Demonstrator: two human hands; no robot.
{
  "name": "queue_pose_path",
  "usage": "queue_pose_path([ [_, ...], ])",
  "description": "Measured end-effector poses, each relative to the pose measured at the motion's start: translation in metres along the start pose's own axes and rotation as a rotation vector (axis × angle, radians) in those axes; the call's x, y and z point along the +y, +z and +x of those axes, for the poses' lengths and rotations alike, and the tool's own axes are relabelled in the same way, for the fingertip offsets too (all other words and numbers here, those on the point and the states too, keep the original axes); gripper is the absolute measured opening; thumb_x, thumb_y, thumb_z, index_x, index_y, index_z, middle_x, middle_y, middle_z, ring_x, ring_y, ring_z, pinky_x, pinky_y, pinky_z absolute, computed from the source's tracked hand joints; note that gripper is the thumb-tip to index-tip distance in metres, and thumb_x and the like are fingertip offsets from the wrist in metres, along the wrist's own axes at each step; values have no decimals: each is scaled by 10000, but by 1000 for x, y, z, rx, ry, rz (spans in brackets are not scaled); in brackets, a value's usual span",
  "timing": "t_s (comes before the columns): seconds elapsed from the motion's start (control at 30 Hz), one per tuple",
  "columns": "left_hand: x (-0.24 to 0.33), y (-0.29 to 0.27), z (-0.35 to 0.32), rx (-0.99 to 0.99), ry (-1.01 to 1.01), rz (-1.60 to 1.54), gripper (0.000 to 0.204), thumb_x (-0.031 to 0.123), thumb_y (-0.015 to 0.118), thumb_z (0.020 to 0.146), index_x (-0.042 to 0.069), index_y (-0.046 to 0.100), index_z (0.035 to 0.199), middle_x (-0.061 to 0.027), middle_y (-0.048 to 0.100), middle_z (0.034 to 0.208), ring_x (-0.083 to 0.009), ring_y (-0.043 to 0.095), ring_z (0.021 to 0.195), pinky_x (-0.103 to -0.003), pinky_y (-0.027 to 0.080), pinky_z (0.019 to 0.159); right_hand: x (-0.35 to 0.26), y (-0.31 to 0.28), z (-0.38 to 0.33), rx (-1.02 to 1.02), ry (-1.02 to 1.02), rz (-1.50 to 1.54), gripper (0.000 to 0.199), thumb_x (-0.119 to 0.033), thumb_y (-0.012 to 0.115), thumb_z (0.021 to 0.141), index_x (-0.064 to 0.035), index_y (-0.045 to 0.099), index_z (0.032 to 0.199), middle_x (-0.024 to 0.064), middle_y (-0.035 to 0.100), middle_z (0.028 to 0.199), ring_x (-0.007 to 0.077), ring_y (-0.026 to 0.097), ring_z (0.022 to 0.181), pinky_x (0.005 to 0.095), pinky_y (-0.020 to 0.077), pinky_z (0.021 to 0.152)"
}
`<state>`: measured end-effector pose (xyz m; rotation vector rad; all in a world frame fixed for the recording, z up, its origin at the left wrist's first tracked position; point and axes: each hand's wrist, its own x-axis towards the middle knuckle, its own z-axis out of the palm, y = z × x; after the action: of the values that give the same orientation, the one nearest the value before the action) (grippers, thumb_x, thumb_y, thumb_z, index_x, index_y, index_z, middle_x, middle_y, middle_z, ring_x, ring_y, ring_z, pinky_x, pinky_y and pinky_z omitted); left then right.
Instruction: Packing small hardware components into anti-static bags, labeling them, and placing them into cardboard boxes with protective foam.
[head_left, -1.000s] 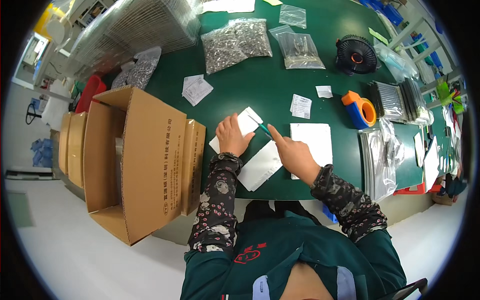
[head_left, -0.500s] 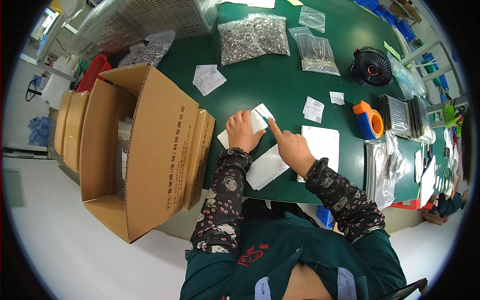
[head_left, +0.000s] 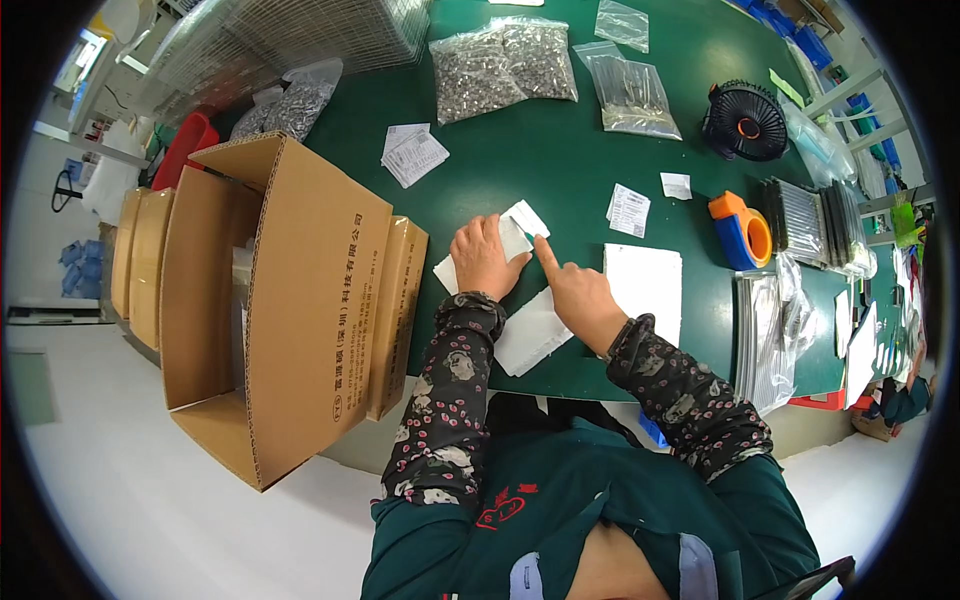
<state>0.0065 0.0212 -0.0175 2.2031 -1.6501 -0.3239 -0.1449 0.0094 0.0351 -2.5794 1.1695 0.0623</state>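
Near the front edge of the green table, my left hand [head_left: 483,255] lies over a folded white paper [head_left: 523,217], fingers extended and pressing it to the table. From the right, my right hand [head_left: 583,293] reaches in with its index finger stretched out, the fingertip at the paper's edge. Its other fingers are curled under, and I see nothing held in them. A small teal patch shows beside that fingertip; what it is cannot be made out. Another white sheet [head_left: 535,333] lies just below, between my wrists. To the right is a stack of white paper [head_left: 643,290].
An open cardboard box [head_left: 322,300] stands left. Small printed slips [head_left: 414,156] and bags of small metal parts [head_left: 505,70] lie farther back. At right are a black fan [head_left: 745,121], a blue and orange tape dispenser [head_left: 740,232] and bagged strips [head_left: 763,340].
My hands hold nearly the same pose on the paper. The right hand has shifted very slightly, and the whole view has moved a little.
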Motion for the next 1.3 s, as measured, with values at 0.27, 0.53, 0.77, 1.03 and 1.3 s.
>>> queue_pose_path([
  [0.27, -1, 1, 0, -4, 5, 0, 682, 318, 731, 635, 57, 399, 1171, -110, 427, 1123, -295, 390, 1066, -408, 295, 932, 2, -2, -19, -47, 26, -42, 722, 20, 478, 718, -53, 168, 1365, 128, 550, 651, 269, 568, 543, 367, 461, 486],
  [0.53, 0, 3, 7, 4, 21, 5, 680, 321, 735, 632, 60, 405, 1166, -112, 433, 1126, -302, 392, 1071, -413, 294, 931, 17, -5, -36, 5, 2, -13, 713, 9, 481, 715, -76, 193, 1361, 120, 543, 644, 270, 558, 512, 365, 454, 464],
  [0.77, -13, 5, 10, 68, 130, -9, 662, 291, 760, 568, 53, 443, 1098, -143, 470, 1064, -338, 432, 1010, -440, 360, 854, 52, -20, -81, 189, 242, -45, 697, -10, 466, 719, -175, 241, 1358, 118, 514, 723, 267, 552, 535, 387, 450, 465],
  [1.03, 15, -32, 0, 120, 263, -13, 628, 173, 735, 564, 41, 443, 1105, -155, 422, 1081, -336, 403, 1009, -434, 310, 897, 79, -5, -118, 375, 278, -89, 417, -226, 547, 770, -124, 478, 1169, 130, 508, 842, 289, 507, 810, 397, 436, 609],
  [1.3, 100, -74, -55, 54, 773, 30, 675, 154, 724, 524, 34, 444, 1127, -141, 418, 1059, -303, 419, 1000, -417, 326, 865, 27, -56, -64, 494, 302, 769, 290, -314, 483, 863, -33, 549, 892, 176, 573, 755, 346, 547, 706, 406, 428, 630],
])
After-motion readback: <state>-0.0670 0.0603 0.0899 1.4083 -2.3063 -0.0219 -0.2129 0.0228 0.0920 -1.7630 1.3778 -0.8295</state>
